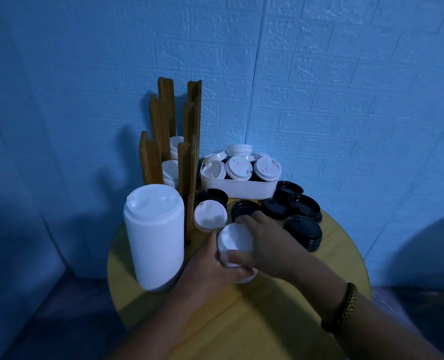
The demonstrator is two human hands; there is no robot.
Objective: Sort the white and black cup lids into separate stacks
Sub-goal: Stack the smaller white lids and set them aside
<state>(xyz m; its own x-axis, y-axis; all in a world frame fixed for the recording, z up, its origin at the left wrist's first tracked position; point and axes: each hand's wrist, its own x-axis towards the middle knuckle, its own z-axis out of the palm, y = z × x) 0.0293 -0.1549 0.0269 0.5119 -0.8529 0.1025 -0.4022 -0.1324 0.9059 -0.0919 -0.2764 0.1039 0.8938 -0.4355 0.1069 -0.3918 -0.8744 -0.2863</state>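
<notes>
**White lids: short stack gripped in both hands, mid-table**

Far left: tall white stack (153, 237) stands upright on the yellow round table (241, 320), near its left edge. Just behind it is a wooden rack (163, 118) with more white lids in its slots. At the rack's base sits a small white pile (210, 213), with a single black lid (211, 196) behind it.

Centre: left hand (207, 268) is curled round the near-left side of the short white stack (235, 241). Right hand (267, 245) clamps it from the right, thumb on the near rim, fingers over the far rim. The hands hide the stack's bottom, so can't tell if it's resting or lifted.

Right: white tray (239, 194) holds mixed lids, white on top, black below. Loose black lids (302, 229) lie along the table's right side, some nested.

Handling, my read: thin moulded plastic, very light, flexes if squeezed, rims probably slick. A nested stack can shear sideways. Hold opposite rims with light pressure and support from below.
</notes>
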